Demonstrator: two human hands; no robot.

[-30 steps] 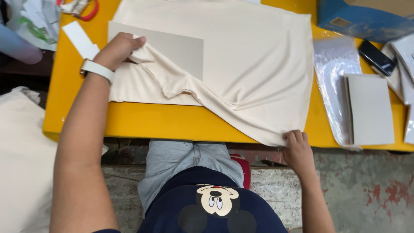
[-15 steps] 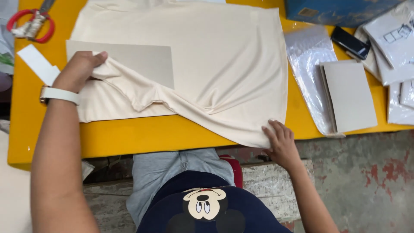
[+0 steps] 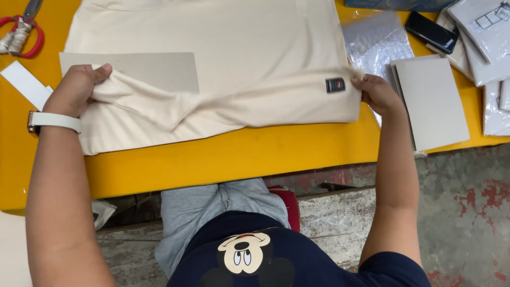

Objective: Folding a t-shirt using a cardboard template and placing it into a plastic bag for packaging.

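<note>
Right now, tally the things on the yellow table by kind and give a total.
Cream garment: 1
Grey card sheets: 2
Red-handled scissors: 1
Dark phone: 1
Clear plastic bag: 1
White paper strip: 1
White packets, cut off at the edge: at least 2
Total: at least 9

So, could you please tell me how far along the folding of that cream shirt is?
The cream shirt lies flat on the yellow table with a grey cardboard sheet on it. The bottom edge is folded up. The left hand grips bunched fabric at the card; the right hand pinches the fold's end. The left side is rumpled, the top part unfolded.
</note>
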